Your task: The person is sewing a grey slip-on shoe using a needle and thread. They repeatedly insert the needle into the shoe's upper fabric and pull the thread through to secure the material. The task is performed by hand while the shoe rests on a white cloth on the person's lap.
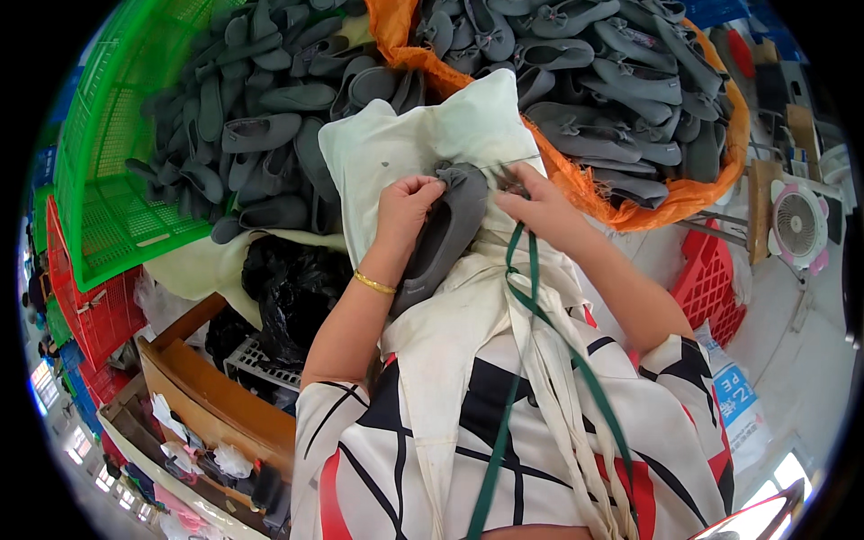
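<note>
A dark grey slip-on shoe (461, 211) lies tilted on my lap, its toe end pointing away and a gathered bow-like bit at its tip. My left hand (402, 216) pinches that tip between thumb and fingers. Just right of the shoe, my right hand (543, 207) is closed in a pinch; a thin dark line runs near its fingers, but what they hold is too small to make out. Below that hand hangs a knotted green ribbon (533, 270). Under the shoe is an off-white padded cloth (369, 144).
A green plastic basket (117, 180) full of grey shoes stands at the far left. An orange sack (666, 212) of similar shoes is at the far right. Black plastic bags (292, 283) and a wooden drawer (216, 382) are on the left, a fan (799, 220) on the right.
</note>
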`<action>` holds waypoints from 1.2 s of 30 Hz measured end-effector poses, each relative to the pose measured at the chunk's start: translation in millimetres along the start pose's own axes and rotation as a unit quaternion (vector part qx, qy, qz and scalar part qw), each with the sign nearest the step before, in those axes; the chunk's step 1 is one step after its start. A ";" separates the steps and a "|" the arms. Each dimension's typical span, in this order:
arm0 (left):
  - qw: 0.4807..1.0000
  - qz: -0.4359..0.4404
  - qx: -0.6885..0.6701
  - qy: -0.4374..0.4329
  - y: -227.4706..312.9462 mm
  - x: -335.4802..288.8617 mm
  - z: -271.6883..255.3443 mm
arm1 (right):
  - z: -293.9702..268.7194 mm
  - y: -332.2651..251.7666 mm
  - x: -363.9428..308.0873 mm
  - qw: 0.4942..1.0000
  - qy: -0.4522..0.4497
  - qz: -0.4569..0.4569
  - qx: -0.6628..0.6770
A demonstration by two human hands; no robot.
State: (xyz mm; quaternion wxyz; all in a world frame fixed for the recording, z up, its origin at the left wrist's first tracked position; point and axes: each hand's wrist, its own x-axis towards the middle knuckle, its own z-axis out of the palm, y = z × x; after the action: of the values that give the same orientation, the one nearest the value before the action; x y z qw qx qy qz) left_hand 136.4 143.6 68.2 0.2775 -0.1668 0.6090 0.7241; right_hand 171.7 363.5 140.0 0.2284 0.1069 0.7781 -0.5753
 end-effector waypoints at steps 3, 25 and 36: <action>1.000 -0.006 -0.009 -0.008 1.8 -0.3 -1.3 | 3.7 -18.9 10.5 0.962 -0.050 -0.060 -0.262; 0.998 -0.052 -0.022 0.002 4.2 3.8 -0.8 | 20.9 -21.9 44.5 0.855 -0.043 -0.133 -0.500; 0.999 -0.046 -0.027 0.006 3.8 3.3 -0.2 | 22.3 -21.5 45.4 0.854 -0.033 -0.153 -0.496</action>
State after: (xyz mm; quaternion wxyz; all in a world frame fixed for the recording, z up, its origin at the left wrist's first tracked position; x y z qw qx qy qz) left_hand 131.4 143.7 69.3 0.3026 -0.2066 0.5823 0.7257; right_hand 128.0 331.3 131.3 0.1858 -0.1596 0.9589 -0.1433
